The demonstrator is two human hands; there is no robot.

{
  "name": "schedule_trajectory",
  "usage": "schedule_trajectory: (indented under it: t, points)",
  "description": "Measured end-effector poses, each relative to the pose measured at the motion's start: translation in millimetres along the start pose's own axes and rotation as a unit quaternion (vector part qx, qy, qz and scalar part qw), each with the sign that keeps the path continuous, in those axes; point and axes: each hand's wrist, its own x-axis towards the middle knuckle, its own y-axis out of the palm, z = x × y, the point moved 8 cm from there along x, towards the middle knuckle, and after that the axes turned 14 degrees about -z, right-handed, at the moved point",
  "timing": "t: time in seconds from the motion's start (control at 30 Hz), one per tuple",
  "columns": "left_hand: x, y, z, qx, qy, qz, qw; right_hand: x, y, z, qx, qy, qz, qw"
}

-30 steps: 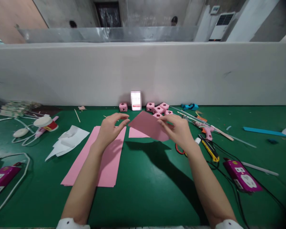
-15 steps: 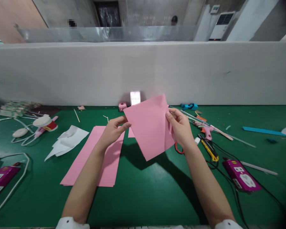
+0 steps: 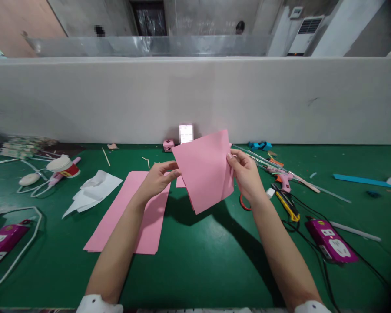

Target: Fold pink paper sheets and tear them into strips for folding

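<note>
A pink sheet of paper point(image 3: 203, 171) is held up tilted above the green table, bent or folded along its right side, where a second layer shows. My right hand point(image 3: 246, 174) pinches this right edge, thumb in front and fingers partly behind. At the left edge, my left hand point(image 3: 158, 179) has its thumb at the rim and its fingertips running behind the paper; its grip is partly hidden. Below my left forearm lies a stack of pink paper point(image 3: 117, 217). Another small pink piece point(image 3: 180, 181) shows behind the held sheet.
To the right are red-handled scissors point(image 3: 245, 203), a yellow utility knife point(image 3: 288, 206), a pink glue gun point(image 3: 285, 180) and a purple power strip point(image 3: 330, 241) with black cables. Leftward are crumpled white paper point(image 3: 96, 191), a paper cup point(image 3: 63, 166) and another purple power strip point(image 3: 6, 243).
The held sheet's lower corner has swung slightly up and left, and its lower right part has turned inward. Both hands stay at its edges. The view has shifted a little.
</note>
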Motion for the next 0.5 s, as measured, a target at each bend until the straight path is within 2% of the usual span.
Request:
schedule_trajectory:
  t: [0.13, 0.5]
  points:
    - [-1, -1.9, -3, 0.029, 0.008, -0.02, 0.999, -1, 1, -9, -0.005, 0.031, -0.024, 0.999]
    - [0, -1.5, -6, 0.024, 0.016, -0.049, 0.998, -6, 13, -35, 0.086, 0.137, -0.004, 0.987]
